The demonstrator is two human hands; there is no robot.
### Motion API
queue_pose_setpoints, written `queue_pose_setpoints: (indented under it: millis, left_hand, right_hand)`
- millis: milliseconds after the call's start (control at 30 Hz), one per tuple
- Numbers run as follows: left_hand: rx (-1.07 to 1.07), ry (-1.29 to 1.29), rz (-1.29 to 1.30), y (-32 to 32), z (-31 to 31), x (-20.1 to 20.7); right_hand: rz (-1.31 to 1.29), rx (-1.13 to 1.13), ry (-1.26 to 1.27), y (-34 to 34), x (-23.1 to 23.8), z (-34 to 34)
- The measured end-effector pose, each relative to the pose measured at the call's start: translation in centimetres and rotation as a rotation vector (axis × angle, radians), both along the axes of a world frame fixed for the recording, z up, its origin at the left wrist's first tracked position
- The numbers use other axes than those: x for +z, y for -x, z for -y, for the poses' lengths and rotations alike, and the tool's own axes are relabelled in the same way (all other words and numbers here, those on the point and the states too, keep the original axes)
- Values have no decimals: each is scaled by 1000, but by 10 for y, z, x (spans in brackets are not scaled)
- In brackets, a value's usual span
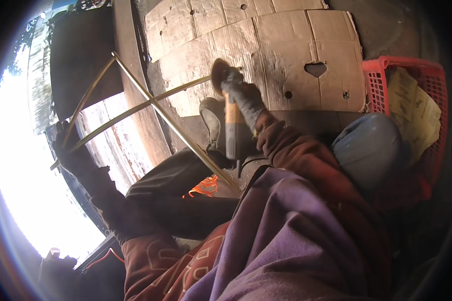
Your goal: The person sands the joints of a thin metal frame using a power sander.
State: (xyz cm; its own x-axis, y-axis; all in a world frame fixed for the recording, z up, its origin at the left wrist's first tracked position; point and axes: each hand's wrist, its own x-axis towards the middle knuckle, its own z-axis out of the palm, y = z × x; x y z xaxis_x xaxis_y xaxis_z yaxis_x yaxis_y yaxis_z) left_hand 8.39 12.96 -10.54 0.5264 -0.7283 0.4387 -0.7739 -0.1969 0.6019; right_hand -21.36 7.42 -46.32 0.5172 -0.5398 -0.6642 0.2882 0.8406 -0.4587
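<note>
A gold-coloured metal bar frame (173, 125) with crossing bars slants across the space before me. Around its left end my gloved left hand (68, 136) is closed, though its fingers are dark against the glare. My gloved right hand (240, 90) grips the head of an angle grinder (233, 123), whose body points down toward me. The grinder's disc (218, 76) stands at the far tip of one bar; whether they touch, I cannot tell.
Flattened cardboard (286, 55) with holes covers the ground ahead. A red plastic basket (381, 65) holding yellowish paper pieces (417, 110) stands at right, beside a rounded blue-grey thing (367, 145). Below the bars lies an orange cord (204, 187). My shoe (212, 119) is near the grinder.
</note>
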Motion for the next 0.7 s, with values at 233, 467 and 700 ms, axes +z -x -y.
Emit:
queue_pose_setpoints:
  millis: [233,467,700]
  left_hand:
    - [131,-26,125,1,-18,10]
    - [54,-215,470,-16,1,13]
    - [169,-490,1842,10,30,23]
  right_hand:
    - [151,-9,224,-11,49,-16]
    - [80,37,28,3,13,-7]
    - [144,-35,488,-22,43,-11]
